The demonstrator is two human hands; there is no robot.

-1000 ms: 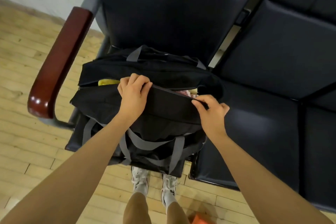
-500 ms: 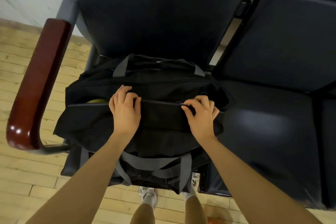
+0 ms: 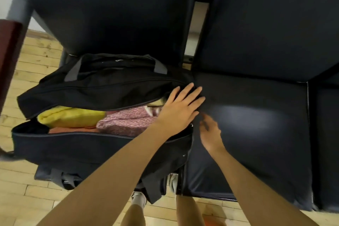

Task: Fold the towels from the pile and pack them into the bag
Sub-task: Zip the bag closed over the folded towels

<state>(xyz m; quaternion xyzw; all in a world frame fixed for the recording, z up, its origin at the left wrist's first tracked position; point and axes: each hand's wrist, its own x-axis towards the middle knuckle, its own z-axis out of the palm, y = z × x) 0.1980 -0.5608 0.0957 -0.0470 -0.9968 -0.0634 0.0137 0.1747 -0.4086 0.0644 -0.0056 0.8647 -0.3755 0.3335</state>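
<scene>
your left hand (image 3: 180,108) lies flat, fingers spread, on the open black duffel bag's (image 3: 102,86) right end; your right hand (image 3: 211,132) blurs, finger state unclear.

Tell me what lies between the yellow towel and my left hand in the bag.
Head view: a pink patterned towel lies between the yellow towel and the left hand.

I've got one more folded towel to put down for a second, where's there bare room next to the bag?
The dark seat right of the black bag, beyond the right hand, is bare. The bag's seat is crowded: the bag covers it, its opening filled by the yellow towel, the pink towel and the left hand.
</scene>
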